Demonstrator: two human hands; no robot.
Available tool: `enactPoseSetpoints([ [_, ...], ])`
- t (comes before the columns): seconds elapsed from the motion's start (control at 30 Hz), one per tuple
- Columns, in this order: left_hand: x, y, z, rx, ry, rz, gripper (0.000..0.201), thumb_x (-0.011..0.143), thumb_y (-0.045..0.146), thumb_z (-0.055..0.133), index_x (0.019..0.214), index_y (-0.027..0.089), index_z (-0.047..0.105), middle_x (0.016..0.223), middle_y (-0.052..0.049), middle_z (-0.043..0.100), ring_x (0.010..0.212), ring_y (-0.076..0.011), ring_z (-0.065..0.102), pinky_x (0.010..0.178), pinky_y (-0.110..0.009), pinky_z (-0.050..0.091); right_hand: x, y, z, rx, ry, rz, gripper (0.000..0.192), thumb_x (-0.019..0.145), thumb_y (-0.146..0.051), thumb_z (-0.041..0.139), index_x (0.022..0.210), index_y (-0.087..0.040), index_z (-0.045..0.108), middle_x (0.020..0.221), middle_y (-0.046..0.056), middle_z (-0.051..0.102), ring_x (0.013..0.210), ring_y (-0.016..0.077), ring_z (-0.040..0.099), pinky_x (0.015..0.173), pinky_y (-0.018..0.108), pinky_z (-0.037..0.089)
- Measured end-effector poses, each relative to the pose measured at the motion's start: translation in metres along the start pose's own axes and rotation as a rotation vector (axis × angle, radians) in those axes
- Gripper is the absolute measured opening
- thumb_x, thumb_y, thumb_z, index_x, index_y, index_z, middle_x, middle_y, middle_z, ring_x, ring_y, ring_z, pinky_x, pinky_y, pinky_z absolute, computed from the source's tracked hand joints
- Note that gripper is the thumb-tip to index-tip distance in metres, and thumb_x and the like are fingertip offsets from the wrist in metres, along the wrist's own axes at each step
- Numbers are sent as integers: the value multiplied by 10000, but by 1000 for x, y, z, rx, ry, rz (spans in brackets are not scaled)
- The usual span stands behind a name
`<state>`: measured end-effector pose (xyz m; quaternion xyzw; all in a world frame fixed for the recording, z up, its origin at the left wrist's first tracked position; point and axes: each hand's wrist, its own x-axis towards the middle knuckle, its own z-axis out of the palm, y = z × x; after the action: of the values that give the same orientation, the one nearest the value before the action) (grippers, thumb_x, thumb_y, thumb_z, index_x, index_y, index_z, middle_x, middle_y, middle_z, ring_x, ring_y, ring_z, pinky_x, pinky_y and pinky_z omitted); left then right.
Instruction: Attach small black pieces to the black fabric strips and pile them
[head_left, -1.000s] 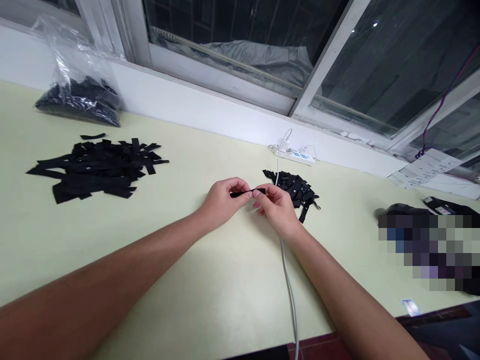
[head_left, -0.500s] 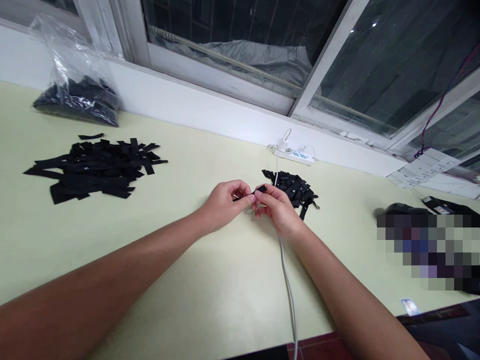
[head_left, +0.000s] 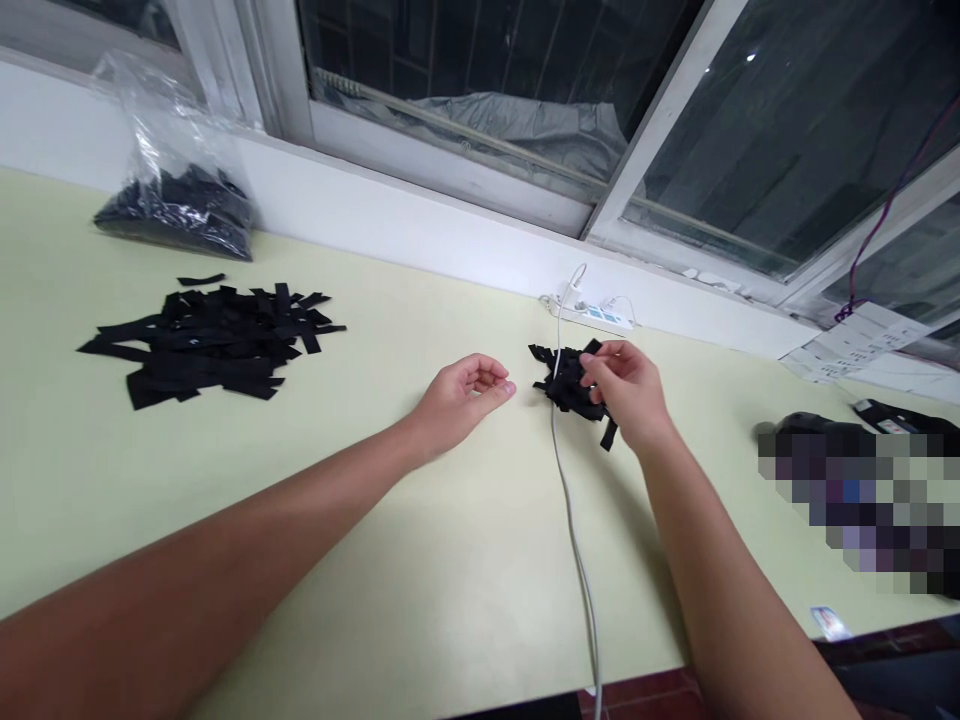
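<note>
Card [head_left: 830, 623], 4 o'clock from view centre: print too small to read. Left hand [head_left: 461, 402], centre: loosely curled, thumb and fingertips slightly apart. Right hand [head_left: 628, 393], 3 o'clock: pinching 1 flat, matte black strip [head_left: 592, 346] over the smaller pile [head_left: 571, 396]. Larger pile [head_left: 214, 350]: 9 o'clock. Clear bag [head_left: 180, 215]: 10 o'clock.

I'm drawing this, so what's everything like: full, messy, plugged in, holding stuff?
Left hand: loosely curled, nothing seen in it.
Right hand: seems to pinch a black strip.
Small black pile: jumbled, partly hidden.
Big black pile: jumbled, spread out.
Lone strip: lying apart.
Plastic bag: partly filled with black pieces.
Power strip: plugged into.
Pale cord: trailing loosely.
Window: open or shut, can't tell.
</note>
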<state>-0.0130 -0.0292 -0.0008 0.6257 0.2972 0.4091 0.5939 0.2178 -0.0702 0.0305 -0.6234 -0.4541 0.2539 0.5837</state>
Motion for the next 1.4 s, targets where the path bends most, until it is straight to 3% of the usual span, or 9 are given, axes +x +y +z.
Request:
enactPoseSetpoints([
  [0.2,-1,1,-1,-31,-15,-47,284,804,369,730,968,169,613,899,-31,618,806,-140,591,701,-289,478,33,33,-43,-375,250,39,491,623,-473,801,974,-179,626,822,43,713,647,157,594,600,305,437],
  [0.5,-2,-4,1,86,14,52,221,856,396,672,865,182,618,825,-21,608,751,-137,554,691,-288,455,42,49,-49,-507,520,-37,419,773,-509,636,1031,-180,613,971,96,692,760,200,603,711,350,459],
  [0.63,-6,-5,3,181,5,114,298,875,457,649,771,193,558,719,16,526,640,-118,465,612,-274,386,37,46,-38,-473,561,-84,266,822,-484,565,775,-231,497,721,4,551,631,160,486,630,317,419],
  [0.77,-8,-4,1,240,54,97,367,882,463,624,679,198,471,607,47,382,554,-105,344,542,-266,294,24,42,-21,-362,476,-58,492,808,-491,608,619,-265,215,560,-71,215,522,118,214,502,303,271],
  [0.9,-6,8,-8,346,34,92,382,856,463,640,642,195,472,591,43,388,548,-107,338,541,-266,284,16,37,-17,-373,407,-34,536,810,-464,613,585,-268,167,544,-69,156,521,114,168,493,313,240],
  [1.13,17,56,-62,608,130,172,335,804,472,681,645,194,583,596,11,524,548,-125,411,574,-289,311,28,31,-51,-525,642,-103,397,870,-474,511,580,-249,359,543,-34,374,541,148,358,586,334,355],
  [1.27,5,71,-113,873,388,165,261,805,421,674,691,192,624,633,5,581,602,-142,481,627,-293,341,30,36,-52,-637,481,-77,284,845,-473,548,732,-216,598,720,47,627,677,210,548,724,384,448],
  [1.33,-10,72,-133,916,570,117,259,835,426,643,750,183,628,663,7,588,637,-144,503,645,-282,353,28,40,-44,-721,379,-154,330,852,-478,544,937,-194,688,988,118,702,918,273,618,878,437,468],
  [1.4,-24,70,-144,977,648,74,264,868,418,609,794,164,618,690,17,576,674,-131,506,688,-262,364,27,43,-34,-823,278,-268,478,897,-500,484,1199,-180,671,1343,164,609,1257,326,518,1059,497,398],
])
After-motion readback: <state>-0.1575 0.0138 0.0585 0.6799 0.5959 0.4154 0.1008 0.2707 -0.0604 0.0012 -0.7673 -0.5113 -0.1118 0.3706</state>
